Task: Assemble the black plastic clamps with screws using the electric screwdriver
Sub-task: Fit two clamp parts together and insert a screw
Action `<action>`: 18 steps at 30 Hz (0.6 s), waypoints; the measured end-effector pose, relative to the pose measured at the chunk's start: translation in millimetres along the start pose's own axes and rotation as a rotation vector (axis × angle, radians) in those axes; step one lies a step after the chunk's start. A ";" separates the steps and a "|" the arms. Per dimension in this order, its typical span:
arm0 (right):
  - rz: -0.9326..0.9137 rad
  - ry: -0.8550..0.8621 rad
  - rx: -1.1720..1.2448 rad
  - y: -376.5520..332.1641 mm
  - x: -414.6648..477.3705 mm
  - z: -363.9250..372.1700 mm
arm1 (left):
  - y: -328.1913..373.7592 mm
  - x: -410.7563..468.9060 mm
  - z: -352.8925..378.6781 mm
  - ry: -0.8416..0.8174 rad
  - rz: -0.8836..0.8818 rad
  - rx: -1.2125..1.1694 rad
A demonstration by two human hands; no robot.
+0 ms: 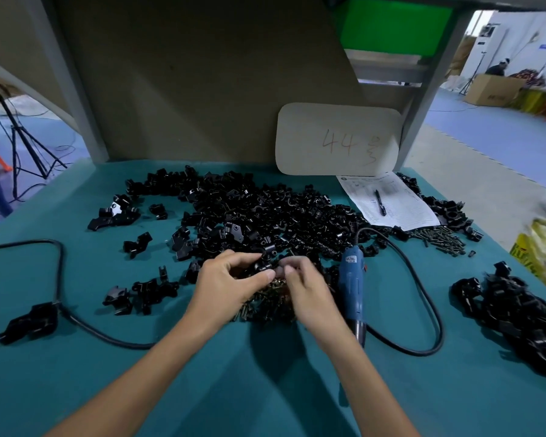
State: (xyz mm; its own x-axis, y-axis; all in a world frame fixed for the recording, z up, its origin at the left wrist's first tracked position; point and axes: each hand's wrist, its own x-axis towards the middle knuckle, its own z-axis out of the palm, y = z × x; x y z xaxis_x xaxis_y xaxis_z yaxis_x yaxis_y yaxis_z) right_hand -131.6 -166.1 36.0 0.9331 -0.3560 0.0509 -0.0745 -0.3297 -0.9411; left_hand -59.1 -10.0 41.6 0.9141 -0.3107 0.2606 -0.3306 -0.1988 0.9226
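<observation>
My left hand (230, 279) grips a black plastic clamp (264, 263) between thumb and fingers, just above a heap of brass-coloured screws (265, 302). My right hand (303, 285) is curled right beside the clamp, its fingertips pinched together at it; what they pinch is blurred. The blue electric screwdriver (353, 288) lies on the teal table to the right of my right hand, tip toward me, nobody holding it. A big pile of loose black clamp parts (265, 212) spreads behind my hands.
The screwdriver's black cable (423, 279) loops right; another cable (60, 263) runs left. More clamps (524, 313) lie heaped at the right, screws (442, 238) at the back right. A paper with a pen (380, 201) and a card marked 44 (338, 138) stand behind.
</observation>
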 end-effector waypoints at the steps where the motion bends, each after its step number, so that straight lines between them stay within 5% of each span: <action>1: -0.102 -0.027 -0.294 7.1 -1.9 1.4 | -4.7 -1.2 -1.2 0.020 0.010 0.032; 4: -0.198 -0.183 -0.737 29.4 -12.5 12.8 | -19.1 -7.9 -4.2 0.073 0.056 0.150; 11: -0.293 -0.051 -0.841 41.2 -13.2 28.4 | -42.0 -27.8 -0.8 0.143 0.191 0.298; 18: -0.076 0.031 -0.203 21.2 -5.7 12.7 | -48.5 -32.3 0.3 0.093 0.297 0.328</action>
State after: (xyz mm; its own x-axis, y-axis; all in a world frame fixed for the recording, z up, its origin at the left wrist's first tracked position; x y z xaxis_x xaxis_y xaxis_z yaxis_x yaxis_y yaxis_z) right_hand -134.1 -159.9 11.6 0.9275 -0.3496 0.1322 -0.0771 -0.5251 -0.8476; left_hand -72.7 9.5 -11.7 0.7804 -0.3169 0.5390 -0.6253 -0.4022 0.6688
